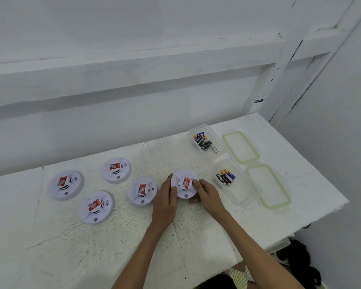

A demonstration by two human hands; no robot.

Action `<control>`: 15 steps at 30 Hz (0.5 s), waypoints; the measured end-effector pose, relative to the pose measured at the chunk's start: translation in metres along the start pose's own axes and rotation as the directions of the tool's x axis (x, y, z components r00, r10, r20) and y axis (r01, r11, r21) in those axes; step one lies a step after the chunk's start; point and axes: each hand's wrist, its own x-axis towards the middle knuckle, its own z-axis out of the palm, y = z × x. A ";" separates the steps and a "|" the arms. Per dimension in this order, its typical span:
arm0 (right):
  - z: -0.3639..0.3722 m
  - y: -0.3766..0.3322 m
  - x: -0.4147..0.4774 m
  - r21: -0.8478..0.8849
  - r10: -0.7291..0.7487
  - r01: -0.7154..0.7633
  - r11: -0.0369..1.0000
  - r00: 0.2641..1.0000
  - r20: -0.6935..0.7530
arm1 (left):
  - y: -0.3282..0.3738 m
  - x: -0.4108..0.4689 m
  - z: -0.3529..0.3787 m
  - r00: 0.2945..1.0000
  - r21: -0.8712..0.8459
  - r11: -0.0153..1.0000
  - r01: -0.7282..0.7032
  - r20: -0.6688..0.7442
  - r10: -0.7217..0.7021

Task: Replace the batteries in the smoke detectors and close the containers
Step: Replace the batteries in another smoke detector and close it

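Observation:
Several round white smoke detectors with red labels lie on the white table [196,236]. Both hands grip the rightmost smoke detector [184,183]: my left hand [167,199] on its left rim, my right hand [206,195] on its right rim. Other detectors sit to the left, the nearest [142,190] beside my left hand. A clear open far container [205,140] holds several batteries. A second clear near container [227,180] with a few batteries stands right of my right hand.
Two clear lids with green seals lie right of the containers, one far [241,147], one near [268,186]. The table's right edge drops off just beyond them. A white wall runs behind the table. A dark bag [300,263] sits on the floor at lower right.

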 end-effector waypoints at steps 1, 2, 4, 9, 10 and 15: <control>0.000 0.000 0.000 0.000 0.000 0.000 1.000 1.000 0.002 | -0.001 0.000 0.000 1.000 -0.001 1.000 -0.003 -0.001 0.003; 0.000 0.000 0.000 0.001 0.001 -0.001 1.000 1.000 0.003 | -0.001 0.000 0.000 1.000 -0.002 1.000 -0.003 -0.001 0.003; 0.000 0.000 0.000 0.000 0.001 -0.001 1.000 1.000 0.002 | -0.001 0.000 0.000 1.000 -0.004 1.000 -0.001 -0.001 0.001; 0.001 0.000 0.000 0.002 0.002 -0.002 1.000 1.000 -0.001 | 0.002 -0.001 -0.001 1.000 -0.014 1.000 0.008 0.000 -0.008; 0.001 -0.001 0.000 0.001 0.002 -0.002 1.000 1.000 -0.002 | 0.001 -0.001 -0.001 1.000 -0.014 1.000 0.009 0.002 -0.009; 0.001 0.001 0.000 -0.006 0.007 -0.007 1.000 1.000 -0.006 | 0.003 0.000 -0.001 1.000 -0.013 1.000 0.019 0.006 -0.019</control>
